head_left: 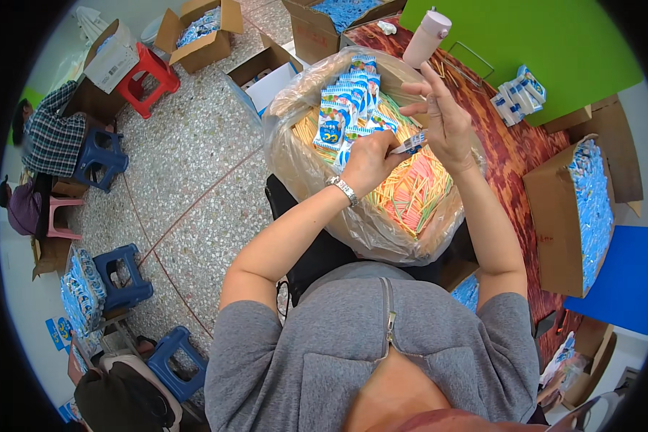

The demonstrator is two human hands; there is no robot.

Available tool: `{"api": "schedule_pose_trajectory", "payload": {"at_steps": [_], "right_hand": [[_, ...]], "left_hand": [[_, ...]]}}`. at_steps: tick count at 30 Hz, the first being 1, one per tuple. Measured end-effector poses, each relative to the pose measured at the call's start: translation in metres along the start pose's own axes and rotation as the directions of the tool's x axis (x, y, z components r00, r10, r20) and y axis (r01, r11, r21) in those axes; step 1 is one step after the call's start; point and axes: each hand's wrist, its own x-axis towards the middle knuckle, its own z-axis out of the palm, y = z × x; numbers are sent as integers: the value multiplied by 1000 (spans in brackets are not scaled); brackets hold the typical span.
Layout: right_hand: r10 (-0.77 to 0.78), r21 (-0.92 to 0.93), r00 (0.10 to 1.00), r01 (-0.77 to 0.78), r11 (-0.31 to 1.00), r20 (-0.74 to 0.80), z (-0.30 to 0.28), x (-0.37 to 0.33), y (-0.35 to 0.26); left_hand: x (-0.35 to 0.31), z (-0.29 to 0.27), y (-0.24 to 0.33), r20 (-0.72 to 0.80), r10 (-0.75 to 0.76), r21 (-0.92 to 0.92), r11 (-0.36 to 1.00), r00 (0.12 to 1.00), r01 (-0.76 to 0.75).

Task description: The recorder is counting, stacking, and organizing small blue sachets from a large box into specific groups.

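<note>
My left hand (369,164), with a metal-band watch on the wrist, pinches a small blue-and-white packet (412,142) by one end. Close beside the packet's other end is my right hand (445,124), its fingers stretched out and apart. Both hands are above a large clear plastic bag (282,137) that stands open in front of me. Thin pastel sticks (414,193) in pink, yellow and green fill it. On top of the sticks, toward the far left, lies a pile of similar flat packets (336,108). Whether my right palm touches the held packet, I cannot tell.
A reddish wood-grain table (515,155) carries a pink bottle (426,37) and a bundle of packets (518,96). Cartons of packets stand at right (554,223) and far left (203,47). Blue stools (180,363), a red stool (147,79) and seated people are at left.
</note>
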Motion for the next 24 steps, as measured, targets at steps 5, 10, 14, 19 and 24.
{"api": "schedule_pose_trajectory", "payload": {"at_steps": [5, 10, 14, 19, 24], "right_hand": [[53, 9, 998, -53, 999, -35, 4, 1, 1], [65, -45, 996, -67, 997, -55, 5, -1, -4], [259, 162, 938, -226, 961, -230, 4, -1, -3], [369, 360, 848, -232, 904, -380, 0, -3, 6], [482, 570, 757, -179, 802, -442, 3, -7, 16]], "left_hand": [[0, 3, 3, -46, 104, 19, 994, 994, -103], [0, 2, 1, -17, 27, -32, 999, 999, -28], [-1, 5, 0, -16, 9, -43, 999, 1000, -10], [-3, 14, -1, -141, 133, 28, 991, 981, -130], [-6, 25, -1, -220, 181, 60, 983, 959, -172]]}}
